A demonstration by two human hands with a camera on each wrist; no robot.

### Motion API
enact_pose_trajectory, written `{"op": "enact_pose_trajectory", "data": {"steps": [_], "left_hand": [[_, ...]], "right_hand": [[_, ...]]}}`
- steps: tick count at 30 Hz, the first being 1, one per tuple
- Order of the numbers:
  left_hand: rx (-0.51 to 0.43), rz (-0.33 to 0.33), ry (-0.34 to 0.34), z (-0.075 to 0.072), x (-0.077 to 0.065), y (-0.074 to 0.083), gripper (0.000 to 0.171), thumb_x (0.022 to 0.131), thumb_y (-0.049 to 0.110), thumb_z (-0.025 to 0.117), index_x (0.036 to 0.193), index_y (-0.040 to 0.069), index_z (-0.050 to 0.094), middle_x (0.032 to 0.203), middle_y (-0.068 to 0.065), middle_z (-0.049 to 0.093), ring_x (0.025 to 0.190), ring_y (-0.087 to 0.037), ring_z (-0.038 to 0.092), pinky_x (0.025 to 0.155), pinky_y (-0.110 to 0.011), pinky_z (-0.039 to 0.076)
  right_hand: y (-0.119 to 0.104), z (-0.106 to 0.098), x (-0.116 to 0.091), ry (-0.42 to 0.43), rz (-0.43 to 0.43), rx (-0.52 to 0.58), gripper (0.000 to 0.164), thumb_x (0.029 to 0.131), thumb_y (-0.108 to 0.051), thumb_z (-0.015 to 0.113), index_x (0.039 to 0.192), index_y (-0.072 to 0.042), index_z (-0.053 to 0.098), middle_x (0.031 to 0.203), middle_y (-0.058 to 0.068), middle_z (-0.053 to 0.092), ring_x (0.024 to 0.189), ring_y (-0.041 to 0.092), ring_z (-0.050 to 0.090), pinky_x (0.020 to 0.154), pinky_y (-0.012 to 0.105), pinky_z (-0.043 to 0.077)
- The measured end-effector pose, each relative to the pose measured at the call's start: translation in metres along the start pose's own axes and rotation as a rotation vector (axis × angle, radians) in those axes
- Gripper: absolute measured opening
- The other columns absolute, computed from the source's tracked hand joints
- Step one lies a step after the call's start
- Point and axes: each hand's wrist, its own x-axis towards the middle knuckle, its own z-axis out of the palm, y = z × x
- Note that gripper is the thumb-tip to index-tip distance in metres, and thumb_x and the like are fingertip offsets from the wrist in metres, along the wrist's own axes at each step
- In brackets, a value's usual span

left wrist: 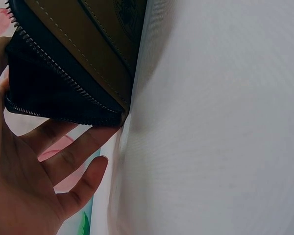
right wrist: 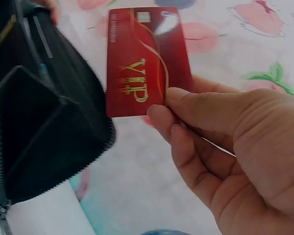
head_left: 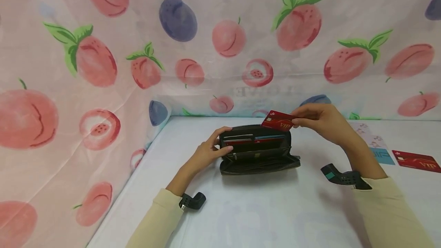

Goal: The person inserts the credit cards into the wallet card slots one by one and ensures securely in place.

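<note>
A dark zip-around wallet (head_left: 255, 168) stands unzipped on the table, its mouth spread and several cards (head_left: 270, 140) tucked in its slots. My left hand (head_left: 206, 153) grips the wallet's left side, thumb at the inside and fingers behind the back edge. In the left wrist view the wallet's brown outer face (left wrist: 95, 54) and zipper edge show. Between thumb and fingers my right hand (head_left: 320, 122) pinches a red VIP card (right wrist: 137, 63) by one end. That card is held at the wallet's upper right edge, overlapping it in the head view.
Right of the wallet another red VIP card (head_left: 417, 161) lies on the white table (head_left: 258, 213). Beside it are a blue card (head_left: 383, 157) and a pale patterned card (head_left: 366, 135), partly behind my right forearm. A fruit-print cloth (head_left: 206, 49) hangs at the back and left.
</note>
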Motion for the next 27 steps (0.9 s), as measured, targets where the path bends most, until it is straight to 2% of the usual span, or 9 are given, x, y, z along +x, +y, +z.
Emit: {"op": "enact_pose_trajectory", "data": {"steps": [5,10,13,17,20,24,27], "left_hand": [[0.014,0.002,-0.001,0.0,0.001,0.002,0.057,0.09,0.043,0.065,0.135,0.057,0.033,0.118,-0.004,0.063,0.08,-0.02,0.064,0.073,-0.04,0.039],[0.007,-0.019,-0.014,0.0,0.001,0.003,0.06,0.092,0.037,0.064,0.142,0.047,0.032,0.122,-0.009,0.061,0.085,-0.026,0.065,0.074,-0.04,0.038],[0.008,-0.021,-0.025,-0.003,-0.008,0.021,0.059,0.094,0.032,0.063,0.144,0.038,0.033,0.122,-0.012,0.061,0.087,-0.029,0.064,0.074,-0.038,0.038],[0.008,0.0,-0.017,-0.003,-0.007,0.018,0.057,0.092,0.038,0.063,0.14,0.046,0.034,0.118,-0.008,0.063,0.082,-0.023,0.065,0.073,-0.037,0.038],[0.008,-0.001,-0.011,-0.001,-0.001,0.004,0.057,0.091,0.042,0.064,0.138,0.052,0.033,0.119,-0.006,0.062,0.081,-0.023,0.065,0.072,-0.038,0.038],[0.011,-0.01,-0.028,-0.004,-0.01,0.024,0.058,0.094,0.032,0.062,0.144,0.038,0.033,0.122,-0.012,0.061,0.084,-0.031,0.064,0.071,-0.036,0.038],[0.014,-0.009,-0.039,-0.006,-0.016,0.038,0.058,0.095,0.029,0.061,0.145,0.032,0.033,0.123,-0.014,0.06,0.086,-0.032,0.064,0.072,-0.036,0.038]], "right_hand": [[0.001,0.006,-0.001,0.006,0.0,-0.023,0.016,0.091,-0.018,0.067,0.106,-0.011,0.07,0.092,0.003,0.071,0.085,0.013,0.067,0.076,0.022,0.049],[0.0,0.013,-0.001,0.016,-0.007,-0.03,0.016,0.091,-0.017,0.067,0.105,-0.012,0.071,0.092,0.002,0.072,0.088,0.012,0.067,0.074,0.022,0.05],[-0.001,0.016,0.0,0.033,0.003,-0.048,0.015,0.09,-0.019,0.068,0.104,-0.013,0.071,0.09,0.001,0.072,0.087,0.01,0.067,0.073,0.022,0.049],[-0.001,0.02,0.001,0.066,0.006,-0.054,0.013,0.089,-0.018,0.07,0.101,-0.013,0.072,0.087,0.001,0.072,0.083,0.008,0.067,0.071,0.023,0.049],[0.001,0.023,0.002,0.082,-0.027,-0.081,0.011,0.089,-0.017,0.07,0.099,-0.014,0.073,0.087,-0.001,0.072,0.082,0.007,0.067,0.07,0.022,0.049],[0.006,0.026,0.004,0.104,-0.08,-0.154,0.009,0.087,-0.014,0.071,0.095,-0.017,0.074,0.088,-0.004,0.072,0.081,0.008,0.068,0.069,0.021,0.049],[0.008,0.026,0.005,0.122,-0.123,-0.219,0.009,0.086,-0.012,0.072,0.092,-0.018,0.075,0.087,-0.005,0.071,0.08,0.011,0.068,0.068,0.023,0.05]]}}
